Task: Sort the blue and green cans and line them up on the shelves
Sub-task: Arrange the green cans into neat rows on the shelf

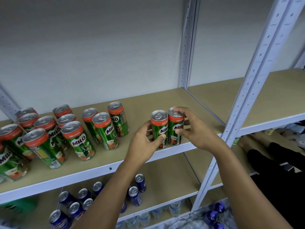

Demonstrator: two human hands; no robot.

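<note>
Both hands on pair of green cans at front edge of upper shelf (165,100), right end. Left hand (145,142) wraps left can (159,129), thumb across label; right hand (194,129) clasps right can (175,128), fingertips over lid. Cans touching, upright.

Risk: so near lip, a nudge forward tips one off; bump topples neighbour.

Count: fourteen or so green cans up top, far-left ones partly cut off; about ten blue cans (134,194) on lower shelf, some hidden by arm.

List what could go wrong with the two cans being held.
1. The two held cans stand close to the shelf's front edge; a nudge might tip them off.
2. The left hand and right hand each grip one touching can; shifting one may topple the other.
</note>
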